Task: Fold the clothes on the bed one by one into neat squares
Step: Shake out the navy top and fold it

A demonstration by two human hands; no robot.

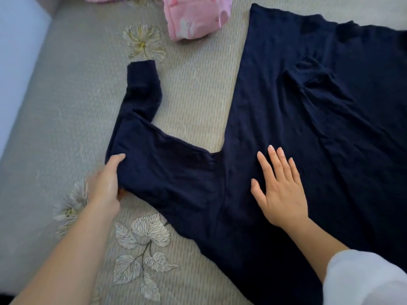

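— Now, left grip: state?
— Pinching the sleeve of the navy top at its elbow bend. Thumb lies on top of the cloth; the fingers go under it, out of sight.
— And the right grip?
— Spread flat, fingers straight, pressing the body of the top just right of the shoulder seam. Holds nothing.
— Where does the top lie?
— Spread out on the bed, body to the right of the pinch. From the pinch the upper sleeve runs rightward to the seam. The forearm part turns at the bend and runs up the bed, away from the person, to the cuff.
— So what does the next move turn on?
— Judgement: the sleeve has to go rightward, across the seam and onto the body. The left grip is the one on it; the right grip sits beside the seam, placed to act as the hinge. The bent forearm part will likely need straightening, or it lands crooked.
— Not resolved?
— The right and near edges of the top are cut off by the frame; the other sleeve is not seen. Puckered patch mid-body: pocket or crease, cannot tell. Pink clothes lie beyond, well apart, partly out of frame.
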